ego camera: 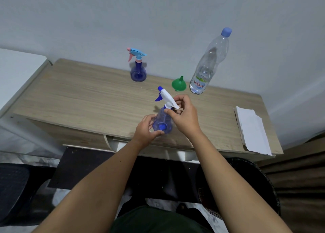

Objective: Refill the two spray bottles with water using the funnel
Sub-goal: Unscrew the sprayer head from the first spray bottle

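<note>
The left hand (146, 130) grips the body of the near spray bottle (162, 122) to keep it steady on the worktop (79, 95), while the right hand (182, 113) pinches its white sprayer head (168, 96), probably to unscrew it. The funnel (179, 84), the water bottle (207, 65) and the second spray bottle (138, 71) wait behind.

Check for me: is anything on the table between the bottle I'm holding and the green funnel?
Nothing visible. The spray bottle, held by the left hand and right hand, sits just in front of the green funnel, with only bare table between. The water bottle stands to the funnel's right.
</note>
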`<state>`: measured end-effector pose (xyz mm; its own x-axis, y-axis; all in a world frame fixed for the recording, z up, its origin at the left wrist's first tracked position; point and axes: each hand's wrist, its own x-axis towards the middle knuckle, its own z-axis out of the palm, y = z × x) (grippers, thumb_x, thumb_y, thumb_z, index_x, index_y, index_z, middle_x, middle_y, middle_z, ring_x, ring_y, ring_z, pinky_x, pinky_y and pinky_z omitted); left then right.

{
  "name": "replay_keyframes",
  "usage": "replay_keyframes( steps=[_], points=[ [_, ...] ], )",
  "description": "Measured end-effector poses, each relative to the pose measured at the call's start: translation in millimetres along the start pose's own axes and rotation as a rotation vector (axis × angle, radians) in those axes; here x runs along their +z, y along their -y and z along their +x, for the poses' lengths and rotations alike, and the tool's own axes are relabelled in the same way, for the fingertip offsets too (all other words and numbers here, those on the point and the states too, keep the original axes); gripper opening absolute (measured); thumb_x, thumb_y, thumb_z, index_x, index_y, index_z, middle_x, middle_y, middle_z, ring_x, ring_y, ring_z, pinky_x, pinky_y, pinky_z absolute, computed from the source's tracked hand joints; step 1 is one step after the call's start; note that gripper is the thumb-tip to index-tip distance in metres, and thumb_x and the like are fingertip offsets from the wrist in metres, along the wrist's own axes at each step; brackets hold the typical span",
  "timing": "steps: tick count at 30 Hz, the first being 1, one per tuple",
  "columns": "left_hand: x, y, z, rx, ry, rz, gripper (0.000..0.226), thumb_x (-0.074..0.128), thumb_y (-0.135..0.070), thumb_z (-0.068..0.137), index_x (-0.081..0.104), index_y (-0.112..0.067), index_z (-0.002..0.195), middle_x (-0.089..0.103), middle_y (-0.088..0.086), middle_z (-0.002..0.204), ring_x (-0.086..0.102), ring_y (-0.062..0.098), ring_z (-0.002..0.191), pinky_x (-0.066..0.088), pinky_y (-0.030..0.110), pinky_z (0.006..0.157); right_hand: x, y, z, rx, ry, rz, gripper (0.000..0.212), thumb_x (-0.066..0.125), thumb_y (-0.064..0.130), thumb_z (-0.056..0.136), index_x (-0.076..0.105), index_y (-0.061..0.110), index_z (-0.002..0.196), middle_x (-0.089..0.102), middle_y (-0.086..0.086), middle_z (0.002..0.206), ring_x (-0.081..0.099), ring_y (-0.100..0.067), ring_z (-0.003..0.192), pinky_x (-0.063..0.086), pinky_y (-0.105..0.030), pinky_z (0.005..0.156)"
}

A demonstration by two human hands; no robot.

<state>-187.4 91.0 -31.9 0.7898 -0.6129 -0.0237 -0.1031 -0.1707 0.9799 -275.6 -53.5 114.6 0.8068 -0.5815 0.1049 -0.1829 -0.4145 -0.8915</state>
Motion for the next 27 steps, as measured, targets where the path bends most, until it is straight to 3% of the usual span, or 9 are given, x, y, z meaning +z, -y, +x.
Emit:
replay_keyframes(
  steps=[4, 8, 12, 16, 19, 22, 27],
  points=[
    [1, -1, 0, -0.004, 0.005, -0.018, 0.084, 0.091, -0.049, 0.059, 0.056, -0.025, 0.132, 0.061, -0.007, 0.129, 0.067, 0.009, 0.121, 0.056, 0.035, 0.106, -6, 1, -1, 0.015, 0.059, 0.047, 0.039, 0.076, -0.004, 0.088, 0.06, 0.023, 0.112, 0.071, 0.009, 0.109, 0.072, -0.006, 0.089, 0.056, -0.017, 0.08],
    [1, 2, 1, -0.017, 0.01, -0.026, 0.088, 0.093, -0.048, 0.059, 0.056, -0.024, 0.134, 0.062, 0.003, 0.135, 0.067, 0.018, 0.125, 0.055, 0.041, 0.108, -8, 11, 3, -0.007, 0.033, 0.082, 0.035, 0.077, 0.002, 0.09, 0.061, 0.023, 0.113, 0.071, 0.005, 0.106, 0.07, -0.008, 0.089, 0.057, -0.02, 0.082],
    [0, 3, 1, -0.029, 0.01, -0.037, 0.091, 0.095, -0.049, 0.057, 0.056, -0.026, 0.136, 0.061, 0.004, 0.138, 0.066, 0.018, 0.127, 0.055, 0.042, 0.109, -16, 27, 12, -0.065, 0.0, 0.153, 0.038, 0.072, 0.0, 0.092, 0.056, 0.022, 0.118, 0.071, 0.001, 0.103, 0.069, -0.005, 0.082, 0.058, -0.028, 0.08],
    [1, 0, 1, -0.039, 0.007, -0.043, 0.089, 0.093, -0.048, 0.054, 0.056, -0.027, 0.132, 0.062, 0.0, 0.134, 0.066, 0.017, 0.126, 0.055, 0.042, 0.109, -32, 48, 19, -0.098, -0.037, 0.286, 0.04, 0.067, -0.005, 0.096, 0.052, 0.018, 0.126, 0.07, -0.01, 0.107, 0.075, -0.021, 0.09, 0.064, -0.043, 0.088],
    [0, -4, 1, -0.047, 0.011, -0.048, 0.091, 0.093, -0.048, 0.052, 0.057, -0.023, 0.132, 0.062, 0.004, 0.134, 0.066, 0.019, 0.125, 0.055, 0.039, 0.109, -49, 61, 27, -0.117, -0.086, 0.333, 0.039, 0.067, -0.005, 0.097, 0.053, 0.016, 0.126, 0.066, -0.009, 0.103, 0.072, -0.02, 0.088, 0.065, -0.048, 0.087],
    [-1, -6, 1, -0.053, 0.021, -0.025, 0.091, 0.092, -0.051, 0.052, 0.057, -0.021, 0.131, 0.062, 0.004, 0.132, 0.066, 0.019, 0.122, 0.055, 0.03, 0.104, -67, 73, 32, -0.124, -0.12, 0.372, 0.038, 0.068, -0.002, 0.097, 0.053, 0.016, 0.126, 0.067, -0.012, 0.108, 0.073, -0.03, 0.096, 0.064, -0.053, 0.089],
    [-2, -11, -3, -0.052, 0.013, 0.014, 0.093, 0.092, -0.052, 0.051, 0.056, -0.02, 0.131, 0.061, 0.003, 0.128, 0.065, 0.007, 0.115, 0.052, 0.011, 0.096, -98, 86, 33, -0.173, -0.169, 0.397, 0.034, 0.064, -0.001, 0.101, 0.051, 0.013, 0.129, 0.066, -0.024, 0.113, 0.076, -0.027, 0.098, 0.064, -0.038, 0.083]
  ],
)
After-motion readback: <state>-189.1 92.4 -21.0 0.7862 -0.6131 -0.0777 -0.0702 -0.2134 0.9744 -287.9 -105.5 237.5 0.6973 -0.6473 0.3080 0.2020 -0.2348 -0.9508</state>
